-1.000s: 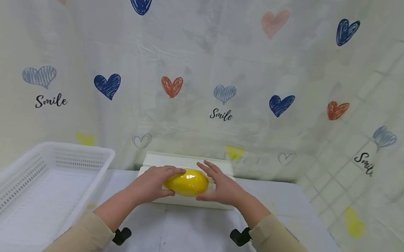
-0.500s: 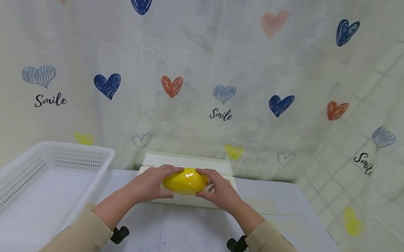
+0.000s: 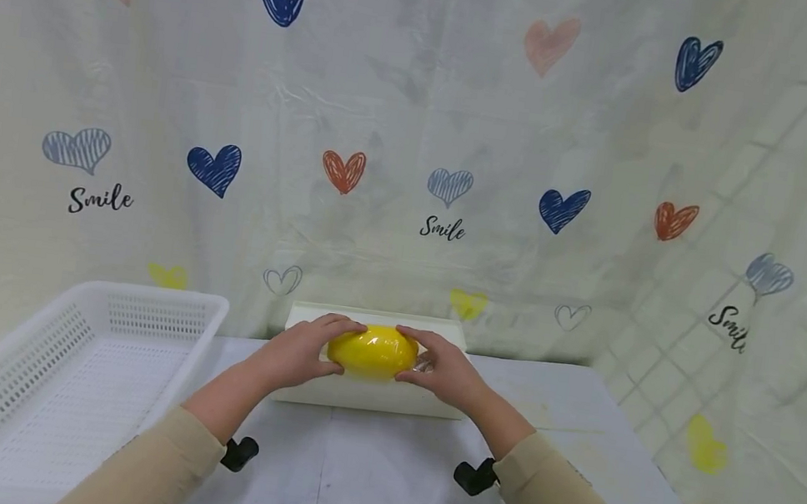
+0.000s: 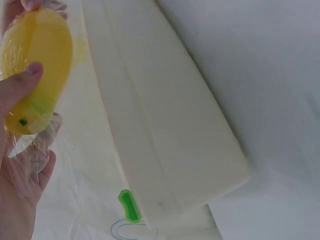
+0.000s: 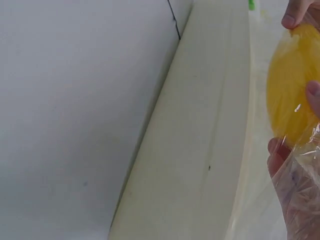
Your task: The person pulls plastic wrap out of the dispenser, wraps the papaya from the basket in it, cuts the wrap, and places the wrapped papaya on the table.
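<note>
One plastic-wrapped yellow fruit (image 3: 372,352), lower centre of frame: left hand (image 3: 299,354) and right hand (image 3: 452,373), fingers gripping opposite ends

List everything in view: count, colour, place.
Table: 1, white, foreground
Mango-like object: 1, yellow, centre of head view
Plastic wrap: 1, clear, around it
Basket: 1, white, table's left side
Block: 1, off-white, table's far side
Small piece: at least 1, green, beside block
Curtain: 1, pale with hearts, behind table
Sleeves: 2, beige, head view's bottom
Wrist devices: 2, black, sleeve ends
Left hand, right hand: 1 each, bare, holding mango-like object
</note>
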### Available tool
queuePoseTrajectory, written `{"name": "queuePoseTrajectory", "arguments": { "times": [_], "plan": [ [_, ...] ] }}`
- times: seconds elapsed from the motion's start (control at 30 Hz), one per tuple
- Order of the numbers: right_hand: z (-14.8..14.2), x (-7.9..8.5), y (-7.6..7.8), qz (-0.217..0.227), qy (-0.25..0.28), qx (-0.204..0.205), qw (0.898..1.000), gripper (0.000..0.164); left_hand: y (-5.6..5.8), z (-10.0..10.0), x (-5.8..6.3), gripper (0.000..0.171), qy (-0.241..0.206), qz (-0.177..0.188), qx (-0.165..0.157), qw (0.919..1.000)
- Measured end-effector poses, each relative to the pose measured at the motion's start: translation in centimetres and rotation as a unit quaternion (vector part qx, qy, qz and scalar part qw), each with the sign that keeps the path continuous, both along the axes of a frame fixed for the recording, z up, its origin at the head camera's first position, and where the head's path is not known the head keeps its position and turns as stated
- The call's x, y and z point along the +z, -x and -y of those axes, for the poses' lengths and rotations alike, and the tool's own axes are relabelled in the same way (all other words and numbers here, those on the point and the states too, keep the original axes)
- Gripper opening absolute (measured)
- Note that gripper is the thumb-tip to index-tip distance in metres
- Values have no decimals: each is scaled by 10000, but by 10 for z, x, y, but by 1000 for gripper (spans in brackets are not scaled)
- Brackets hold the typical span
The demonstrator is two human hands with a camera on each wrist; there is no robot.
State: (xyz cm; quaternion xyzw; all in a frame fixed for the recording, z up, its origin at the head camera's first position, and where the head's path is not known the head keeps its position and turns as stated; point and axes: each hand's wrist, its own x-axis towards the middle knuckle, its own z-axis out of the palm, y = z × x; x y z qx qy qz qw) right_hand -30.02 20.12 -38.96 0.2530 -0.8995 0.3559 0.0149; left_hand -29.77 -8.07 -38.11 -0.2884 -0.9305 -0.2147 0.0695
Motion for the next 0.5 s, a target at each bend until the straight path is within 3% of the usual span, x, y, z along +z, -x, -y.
{"name": "queuePoseTrajectory", "arguments": {
  "times": [0.5],
  "plan": [
    [-3,22,11,252,266,1,9993,74,11,0,28,68,-196,201,-287,9992]
  ]
}}
